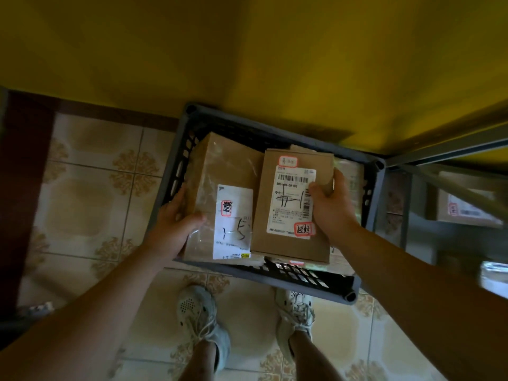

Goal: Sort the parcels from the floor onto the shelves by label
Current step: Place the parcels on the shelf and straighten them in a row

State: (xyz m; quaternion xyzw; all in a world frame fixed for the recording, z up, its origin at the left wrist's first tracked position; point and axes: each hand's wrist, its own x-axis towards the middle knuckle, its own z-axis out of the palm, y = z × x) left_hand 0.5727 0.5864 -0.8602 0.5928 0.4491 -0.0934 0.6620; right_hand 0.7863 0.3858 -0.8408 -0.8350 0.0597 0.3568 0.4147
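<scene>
Fingers [340,179] of the right hand [334,207] were wrapped round the right edge of a plain cardboard parcel [288,210], with the thumb pressing on its white barcode label, so the hand held it firmly. The left hand [176,224] gripped a tape-wrapped parcel [225,171] in the same way, fingers curled down its left side and thumb lying on top near its own handwritten label.

Both parcels sat side by side inside a grey slatted crate [369,215] on the tiled floor [82,202], the plain one overlapping the taped one's right edge, with more parcels underneath. Whether either was lifted clear of the pile could not be told.

Grey metal shelving [453,145] stood just right of the crate, and a further labelled box [467,210] sat on a low shelf. A yellow wall [247,50] rose behind, and two pale shoes [200,320] stood near the crate's front rim.
</scene>
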